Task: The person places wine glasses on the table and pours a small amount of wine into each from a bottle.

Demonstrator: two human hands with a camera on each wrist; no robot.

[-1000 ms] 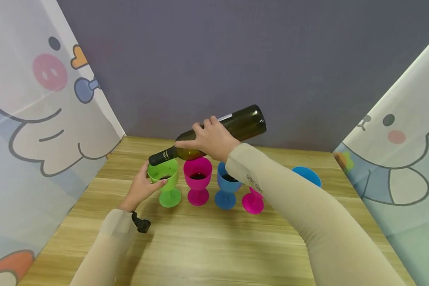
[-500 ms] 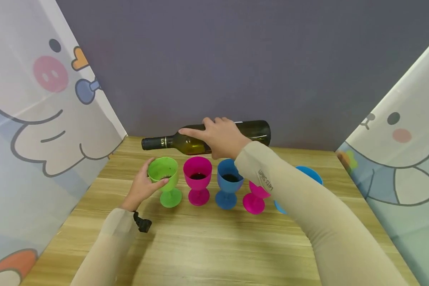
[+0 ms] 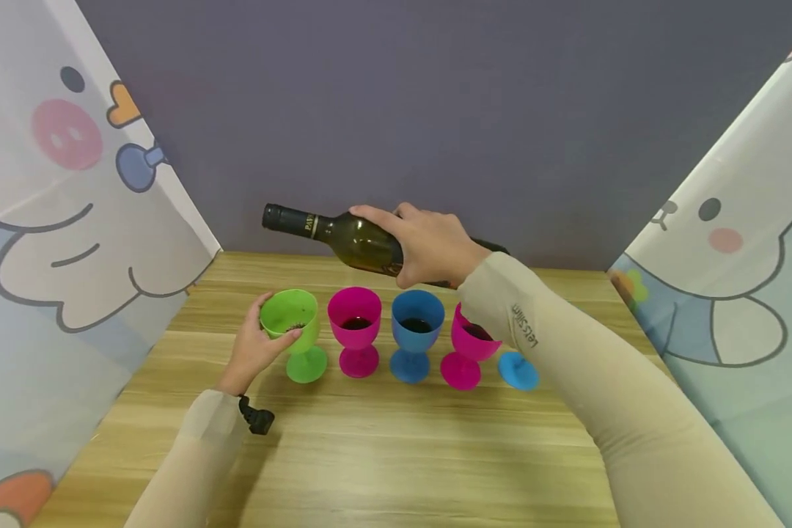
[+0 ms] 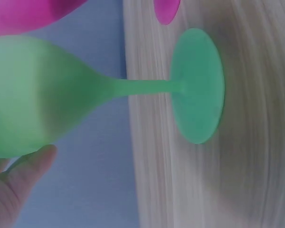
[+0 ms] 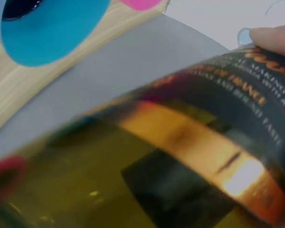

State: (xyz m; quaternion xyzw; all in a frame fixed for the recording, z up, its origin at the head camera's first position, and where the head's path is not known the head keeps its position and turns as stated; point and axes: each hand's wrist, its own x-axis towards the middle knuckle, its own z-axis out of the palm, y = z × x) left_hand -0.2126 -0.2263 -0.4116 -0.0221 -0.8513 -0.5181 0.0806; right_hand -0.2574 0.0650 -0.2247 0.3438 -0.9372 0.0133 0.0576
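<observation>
My left hand (image 3: 252, 350) holds a green goblet (image 3: 309, 339) round its bowl, thumb in front; the base stands on the table. Dark liquid with bubbles lies inside. In the left wrist view the goblet's stem and base (image 4: 199, 90) show, with fingertips at the bowl. Above and behind the goblets, my right hand (image 3: 435, 246) grips a dark green wine bottle (image 3: 359, 238) round its body. The bottle tilts slightly, neck raised to the left, mouth clear of the goblets. Its label (image 5: 228, 80) fills much of the right wrist view; the bottle's bottom end is partly hidden.
Right of the green goblet stand a pink goblet (image 3: 354, 337), a blue goblet (image 3: 417, 339) and another pink goblet (image 3: 470, 346), all with dark liquid. My right sleeve hides most of a further blue goblet, leaving its base (image 3: 518, 370). A grey wall (image 3: 396, 110) rises behind the table (image 3: 396, 455).
My right hand has lifted the bottle's mouth up from the green goblet, turning the bottle from neck-down to neck-up. My left hand keeps its hold on the green goblet.
</observation>
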